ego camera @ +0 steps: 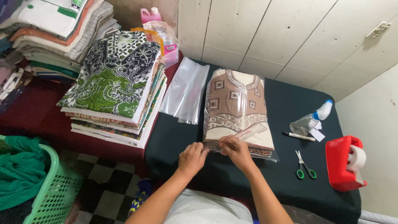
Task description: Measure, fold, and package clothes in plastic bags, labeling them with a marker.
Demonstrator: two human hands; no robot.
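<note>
A folded brown and cream patterned shirt (pixel 236 103) lies inside a clear plastic bag on the dark cloth-covered table (pixel 286 103). My left hand (pixel 191 157) pinches the bag's near open edge at its left corner. My right hand (pixel 237 150) pinches the same edge just to the right, fingers closed on the plastic. A clear ruler (pixel 252 132) rests on top of the bagged shirt, close to my right hand.
A stack of folded batik shirts (pixel 116 83) stands at left, with empty plastic bags (pixel 186 89) beside it. Right of the bagged shirt lie a marker (pixel 298 136), spray bottle (pixel 311 119), green-handled scissors (pixel 304 166) and a red tape dispenser (pixel 345 162). A green basket (pixel 54 186) sits lower left.
</note>
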